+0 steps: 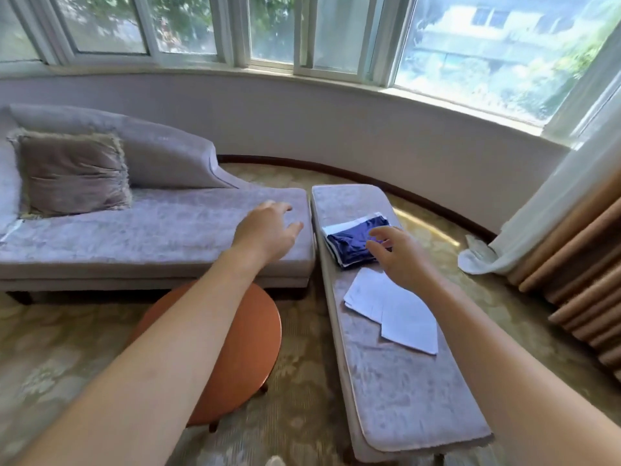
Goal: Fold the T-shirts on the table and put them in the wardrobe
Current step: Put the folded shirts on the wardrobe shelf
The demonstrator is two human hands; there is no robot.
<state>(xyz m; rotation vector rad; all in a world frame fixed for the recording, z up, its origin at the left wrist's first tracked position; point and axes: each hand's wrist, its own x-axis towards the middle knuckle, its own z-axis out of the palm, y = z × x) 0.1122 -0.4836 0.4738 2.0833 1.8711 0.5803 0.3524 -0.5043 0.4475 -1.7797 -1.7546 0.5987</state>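
Folded T-shirts [349, 242], navy on top, lie on padded surface [403, 391] at fingertips of right hand [400, 260]; fingers spread, holding nothing. Fingers of left hand [268, 227] loose, empty, left of stack. Folding looks done; wardrobe trip remains.

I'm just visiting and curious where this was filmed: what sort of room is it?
Probably a home or hotel sitting nook: a curved row of windows with a curtain, an upholstered chaise longue with a cushion, and a padded bench holding folded T-shirts.
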